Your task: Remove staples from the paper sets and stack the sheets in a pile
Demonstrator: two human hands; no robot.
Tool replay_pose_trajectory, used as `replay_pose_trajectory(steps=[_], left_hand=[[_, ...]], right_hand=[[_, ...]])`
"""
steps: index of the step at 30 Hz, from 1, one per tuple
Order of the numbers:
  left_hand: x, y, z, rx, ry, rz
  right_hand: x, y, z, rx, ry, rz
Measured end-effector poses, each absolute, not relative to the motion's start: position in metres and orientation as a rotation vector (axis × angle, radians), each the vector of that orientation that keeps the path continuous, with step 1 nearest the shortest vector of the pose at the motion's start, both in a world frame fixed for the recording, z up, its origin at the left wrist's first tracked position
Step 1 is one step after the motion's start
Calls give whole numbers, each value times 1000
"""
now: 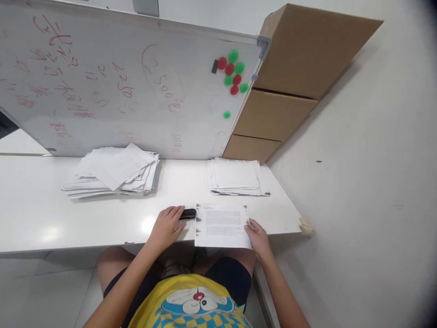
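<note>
Head view: printed paper (221, 228) lies at the near edge of the table (180, 182); right hand (256, 234) pinches its right edge. Left hand (170, 227), half-open, has fingers on black stapler (188, 214) by its left edge; grip unclear. Step, judged: lining up; next move calls for steady alignment. Paper stacks (112, 173) beyond.

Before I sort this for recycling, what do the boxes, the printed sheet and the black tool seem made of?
Boxes: likely cardboard, matte brown with straight edges. Printed sheet: apparently paper, matte white, thin, bearing text. Black tool: perhaps plastic or coated metal, given its smooth dark casing.
</note>
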State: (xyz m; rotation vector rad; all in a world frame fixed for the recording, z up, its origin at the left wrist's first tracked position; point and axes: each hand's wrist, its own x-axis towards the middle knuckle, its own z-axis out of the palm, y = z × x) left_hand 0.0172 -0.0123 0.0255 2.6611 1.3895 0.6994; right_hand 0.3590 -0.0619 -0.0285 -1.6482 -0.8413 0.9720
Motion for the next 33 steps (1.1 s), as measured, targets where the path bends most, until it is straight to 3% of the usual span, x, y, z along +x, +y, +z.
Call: replay_pose_trajectory(steps=[9,33], left_hand=[[20,4,-10,2512,1339,867],[23,-6,-3,2665,1183,941]], right_hand=[[355,-61,-24,-1665,-905,960],[345,-64,-6,-1652,-913,934]])
